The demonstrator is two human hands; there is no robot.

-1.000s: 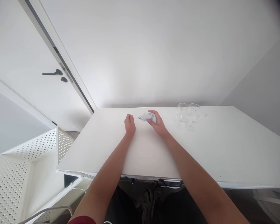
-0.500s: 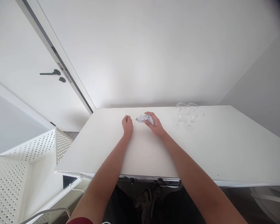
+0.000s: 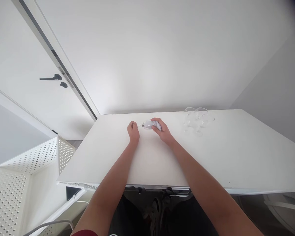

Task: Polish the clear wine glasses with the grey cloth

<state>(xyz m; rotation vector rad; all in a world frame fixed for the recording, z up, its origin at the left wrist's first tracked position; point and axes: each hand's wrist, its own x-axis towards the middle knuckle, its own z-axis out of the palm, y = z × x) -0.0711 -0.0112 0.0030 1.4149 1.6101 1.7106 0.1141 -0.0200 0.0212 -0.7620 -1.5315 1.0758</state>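
A clear wine glass (image 3: 147, 125) is held on its side above the white table, its bowl toward the right and its stem toward the left. My left hand (image 3: 133, 131) is closed around the foot end of the stem; the foot itself is hidden by the fingers. Wrapped about the rim end of the bowl is my right hand (image 3: 163, 131), thumb in front and fingers behind. Something whitish, perhaps a cloth, shows at that end under the right fingers, though I cannot make out its kind.
Several clear stemmed glasses (image 3: 196, 118) stand grouped at the back right of the white table (image 3: 108, 154), near the wall. A door with a black handle (image 3: 51, 77) is at the left. White perforated panels (image 3: 9, 190) and a cable (image 3: 49, 223) lie at lower left.
Both hands keep their hold on the wine glass. The left fingers have turned slightly at the stem, and the view has shifted a little.
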